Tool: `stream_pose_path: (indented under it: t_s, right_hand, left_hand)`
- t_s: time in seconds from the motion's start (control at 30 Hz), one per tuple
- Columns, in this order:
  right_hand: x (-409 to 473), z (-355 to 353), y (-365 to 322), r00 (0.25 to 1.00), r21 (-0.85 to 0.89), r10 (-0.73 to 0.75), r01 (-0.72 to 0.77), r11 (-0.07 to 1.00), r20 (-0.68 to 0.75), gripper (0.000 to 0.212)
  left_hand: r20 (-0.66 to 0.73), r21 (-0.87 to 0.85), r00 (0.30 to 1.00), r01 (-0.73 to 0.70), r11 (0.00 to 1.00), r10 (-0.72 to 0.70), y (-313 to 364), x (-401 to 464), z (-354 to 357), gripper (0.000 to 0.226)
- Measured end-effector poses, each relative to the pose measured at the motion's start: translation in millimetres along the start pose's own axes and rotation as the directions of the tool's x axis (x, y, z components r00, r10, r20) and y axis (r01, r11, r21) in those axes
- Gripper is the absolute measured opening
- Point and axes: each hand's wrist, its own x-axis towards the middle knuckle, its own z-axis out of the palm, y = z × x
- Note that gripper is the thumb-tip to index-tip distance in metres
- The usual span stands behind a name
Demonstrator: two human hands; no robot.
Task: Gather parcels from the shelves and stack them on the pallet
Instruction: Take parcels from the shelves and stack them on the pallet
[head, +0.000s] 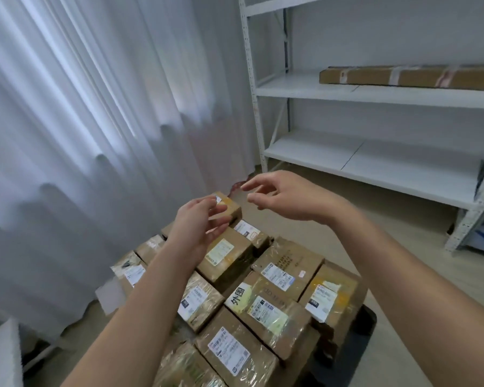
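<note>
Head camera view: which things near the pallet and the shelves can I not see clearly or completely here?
- Black pallet: mostly covered by the brown cardboard parcels; only a dark corner shows.
- Long flat brown cardboard box on the white metal shelf: cut off by the right edge.
- Small far parcel: partly hidden by the left hand.
- White shipping labels: print too small and blurred to read.
- Right hand: holds nothing.
</note>
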Motion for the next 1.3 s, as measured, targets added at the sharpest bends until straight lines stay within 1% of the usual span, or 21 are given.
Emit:
stream_pose_path:
  t_s: [0.1, 0.2, 0.27, 0.37, 0.53, 0.6, 0.67, 0.8, 0.87, 0.97, 1.07, 1.17, 1.3]
  right_hand:
    - [-43.2, -11.9, -3.4, 0.985, 0.040, 0.030, -0.024, 0.999, -0.169, 0.031]
    - [-90.0, -30.0, -7.4, 0.933, 0.124, 0.078, -0.036, 0.992, -0.353, 0.029]
    - [-121.9, -48.1, -8.4, 0.871, 0.191, 0.136, -0.050, 0.980, -0.473, 0.029]
    - [-171.9, -82.0, -3.5, 0.765, 0.236, 0.183, -0.042, 0.971, -0.618, 0.030]
    - [-259.6, -143.4, 27.1, 0.604, 0.245, 0.196, -0.002, 0.970, -0.773, 0.027]
    - [-295.4, -173.8, 50.2, 0.535, 0.231, 0.193, 0.003, 0.973, -0.822, 0.026]
    - [-318.5, -199.8, 72.9, 0.503, 0.233, 0.205, -0.008, 0.973, -0.840, 0.027]
    - [-377.8, -269.7, 139.2, 0.466, 0.271, 0.263, -0.051, 0.961, -0.845, 0.036]
    - [-413.8, -303.1, 169.0, 0.421, 0.300, 0.300, -0.067, 0.951, -0.856, 0.039]
    - [-466.6, -355.4, 199.7, 0.360, 0.297, 0.323, -0.126, 0.946, -0.875, 0.039]
    - [-508.7, -398.7, 222.8, 0.306, 0.285, 0.319, -0.153, 0.946, -0.897, 0.037]
    - [-543.1, -428.8, 246.9, 0.262, 0.282, 0.323, -0.183, 0.942, -0.909, 0.035]
    - [-583.7, -461.5, 287.1, 0.211, 0.316, 0.367, -0.240, 0.918, -0.906, 0.031]
  left_hand:
    - [0.077, 0.001, 0.995, -0.061, 0.998, 0.061, 10.5, -31.0, 25.4, 0.015]
    - [0.178, -0.046, 0.981, -0.072, 0.996, 0.079, 13.2, -65.3, 59.0, 0.015]
    - [0.266, -0.056, 0.961, -0.059, 0.997, 0.072, 12.5, -88.8, 86.4, 0.016]
    - [0.380, -0.055, 0.921, -0.063, 0.997, 0.079, 12.4, -126.4, 131.0, 0.020]
    - [0.526, -0.052, 0.845, -0.081, 0.995, 0.096, 9.7, -186.5, 216.7, 0.016]
    - [0.568, -0.042, 0.817, -0.092, 0.995, 0.099, 6.6, -206.3, 264.9, 0.017]
    - [0.588, -0.066, 0.802, -0.077, 0.995, 0.101, 5.8, -217.1, 305.3, 0.017]
    - [0.629, -0.097, 0.775, -0.002, 0.995, 0.063, -7.8, -239.8, 422.4, 0.018]
    - [0.659, -0.073, 0.752, 0.037, 0.997, 0.020, -20.3, -255.6, 481.1, 0.019]
    - [0.735, -0.033, 0.678, 0.075, 0.997, -0.026, -32.4, -288.2, 557.3, 0.018]
    - [0.783, -0.008, 0.621, 0.070, 0.998, -0.037, -39.5, -315.6, 622.1, 0.017]
    - [0.823, 0.014, 0.566, 0.066, 0.998, -0.049, -43.2, -335.0, 683.5, 0.017]
    - [0.866, 0.079, 0.487, 0.091, 0.993, -0.113, -56.9, -355.3, 761.4, 0.014]
